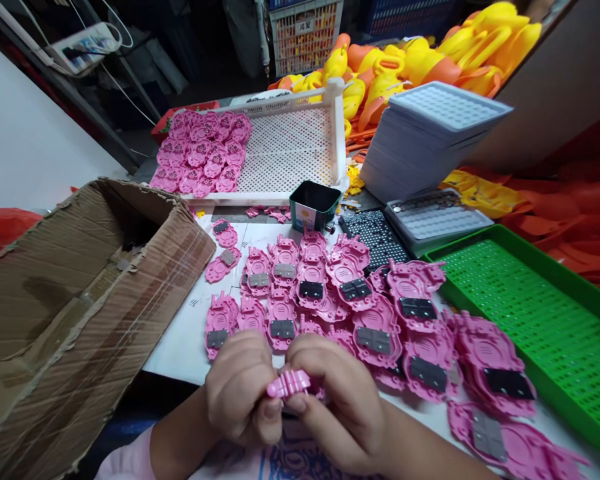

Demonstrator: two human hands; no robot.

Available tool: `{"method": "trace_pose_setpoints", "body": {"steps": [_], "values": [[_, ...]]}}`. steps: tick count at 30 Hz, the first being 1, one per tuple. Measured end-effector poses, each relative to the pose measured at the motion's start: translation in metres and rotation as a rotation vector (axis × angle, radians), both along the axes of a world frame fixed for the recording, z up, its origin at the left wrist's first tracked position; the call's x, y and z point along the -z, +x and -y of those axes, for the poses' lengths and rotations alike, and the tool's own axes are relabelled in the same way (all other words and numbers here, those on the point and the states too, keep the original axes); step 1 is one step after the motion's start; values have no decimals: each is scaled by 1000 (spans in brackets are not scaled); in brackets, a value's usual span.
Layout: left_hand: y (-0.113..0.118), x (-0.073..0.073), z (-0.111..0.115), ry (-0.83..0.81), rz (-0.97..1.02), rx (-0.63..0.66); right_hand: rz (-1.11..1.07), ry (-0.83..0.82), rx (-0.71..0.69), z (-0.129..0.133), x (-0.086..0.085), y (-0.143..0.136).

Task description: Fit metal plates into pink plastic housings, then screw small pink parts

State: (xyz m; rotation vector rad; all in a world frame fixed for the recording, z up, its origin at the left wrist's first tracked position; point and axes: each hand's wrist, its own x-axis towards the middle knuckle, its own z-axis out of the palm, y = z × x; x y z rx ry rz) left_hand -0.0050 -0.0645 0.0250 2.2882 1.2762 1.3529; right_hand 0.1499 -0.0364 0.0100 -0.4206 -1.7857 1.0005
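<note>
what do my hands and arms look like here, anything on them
Your left hand and right hand are ungloved, with no rings visible on the fingers. A pale pink sleeve shows on the left arm; the right forearm is uncovered as far as seen.

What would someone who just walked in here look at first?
Probably the bright pink plastic parts spread over the white tabletop, just beyond the two hands. Next, perhaps, the heap of yellow and orange pieces at the back, and the empty green tray on the right.
</note>
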Motion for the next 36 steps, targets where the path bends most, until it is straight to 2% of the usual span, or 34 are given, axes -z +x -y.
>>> {"method": "trace_pose_setpoints", "body": {"steps": [3,4,7,9,11,13,15,17,20,22,29,33,36], "values": [[5,2,2,105,47,58,-8,-9,-4,2,0,-2],[5,2,3,81,64,45,1,-26,-2,3,-1,-2],[-7,0,7,-75,64,32,70,-63,-9,4,-5,-3],[-29,-1,13,-237,15,-29,120,-72,-9,3,-7,-1],[-59,-2,20,-408,-11,-315,146,-92,-6,2,-7,1],[-89,-4,26,-384,62,-655,149,-125,5,2,-6,3],[-113,-7,30,-397,43,-772,154,-134,10,2,-4,3],[-125,-9,31,-537,-142,-856,167,-125,8,2,-4,2],[-126,-5,27,-804,-477,-915,196,-118,-22,3,-4,0],[-122,3,20,-888,-577,-926,213,-118,-46,4,-4,-2],[-114,30,-3,-827,-586,-959,255,-124,-100,3,-6,-6],[-112,31,-3,-767,-619,-1002,268,-153,-109,2,-4,-7],[-108,25,-10,-744,-663,-945,277,-170,-137,2,-2,-7]]}}
